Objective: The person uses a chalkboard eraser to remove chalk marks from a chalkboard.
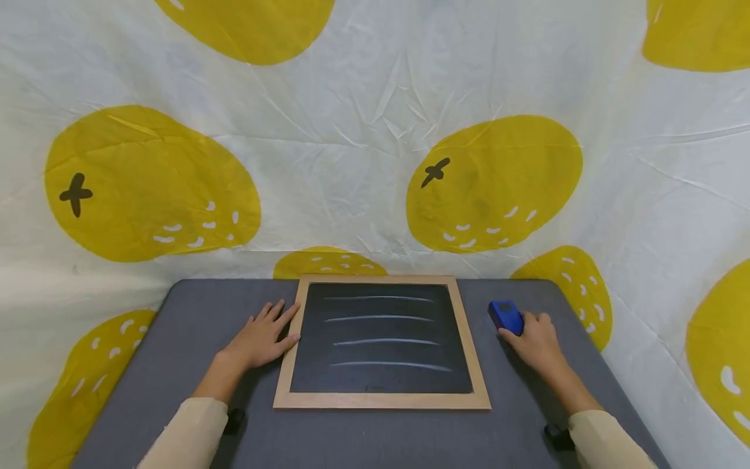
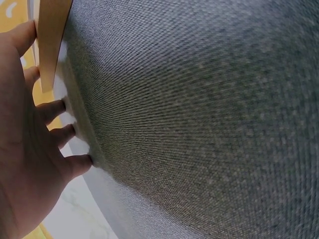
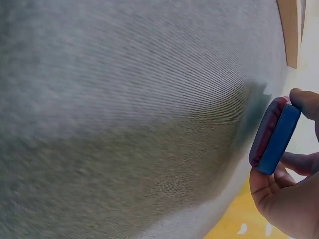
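A small blackboard (image 1: 381,381) in a light wooden frame (image 1: 381,400) lies on the grey table, with several white chalk lines drawn across it. My left hand (image 1: 263,339) rests with spread fingers at the frame's left side; in the left wrist view the thumb and a finger touch the frame edge (image 2: 50,45), while the other fingertips reach the table. To the right of the board, my right hand (image 1: 536,339) grips a blue chalkboard eraser (image 1: 507,317). The right wrist view shows the eraser (image 3: 279,139) pinched by its sides, its dark reddish felt face turned toward the table.
The grey table (image 1: 381,440) has rounded far corners. Behind it hangs a white cloth (image 1: 340,195) printed with large yellow fruit shapes, which also drops along both sides. Dark wrist straps (image 1: 234,421) sit at both sleeve cuffs.
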A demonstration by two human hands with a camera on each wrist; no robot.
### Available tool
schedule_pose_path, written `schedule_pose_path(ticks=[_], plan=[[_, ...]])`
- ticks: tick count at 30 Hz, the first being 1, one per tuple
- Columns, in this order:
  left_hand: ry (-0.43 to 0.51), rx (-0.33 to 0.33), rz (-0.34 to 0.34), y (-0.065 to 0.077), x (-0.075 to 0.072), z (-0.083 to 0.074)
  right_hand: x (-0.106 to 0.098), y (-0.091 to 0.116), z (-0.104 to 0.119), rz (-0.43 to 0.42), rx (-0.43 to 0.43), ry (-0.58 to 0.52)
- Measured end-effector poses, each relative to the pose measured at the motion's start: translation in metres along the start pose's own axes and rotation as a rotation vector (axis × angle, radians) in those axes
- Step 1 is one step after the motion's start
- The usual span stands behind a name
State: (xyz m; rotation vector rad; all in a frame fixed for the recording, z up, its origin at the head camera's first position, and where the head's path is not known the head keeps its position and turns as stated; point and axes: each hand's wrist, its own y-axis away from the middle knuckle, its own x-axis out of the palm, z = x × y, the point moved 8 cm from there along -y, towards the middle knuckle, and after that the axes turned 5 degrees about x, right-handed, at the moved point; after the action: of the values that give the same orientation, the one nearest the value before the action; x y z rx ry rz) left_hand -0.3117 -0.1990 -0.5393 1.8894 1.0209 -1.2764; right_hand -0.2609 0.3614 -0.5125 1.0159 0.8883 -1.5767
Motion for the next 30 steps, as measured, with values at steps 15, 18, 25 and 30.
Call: schedule_pose_path(ticks=[15,18,25,30], plan=[[-0.023,-0.007,0.016,-0.001,0.001,0.002,-0.003,-0.015,0.029,0.027,-0.108,0.020],[-0.026,-0.002,0.012,0.000,0.001,0.002,-0.004,-0.017,0.035,0.025,-0.132,0.019],[-0.025,0.001,0.006,0.001,0.004,0.004,0.001,-0.024,0.048,0.059,-0.152,0.043],[-0.024,-0.004,0.006,0.000,0.003,0.005,0.005,-0.031,0.057,0.068,-0.205,0.061]])
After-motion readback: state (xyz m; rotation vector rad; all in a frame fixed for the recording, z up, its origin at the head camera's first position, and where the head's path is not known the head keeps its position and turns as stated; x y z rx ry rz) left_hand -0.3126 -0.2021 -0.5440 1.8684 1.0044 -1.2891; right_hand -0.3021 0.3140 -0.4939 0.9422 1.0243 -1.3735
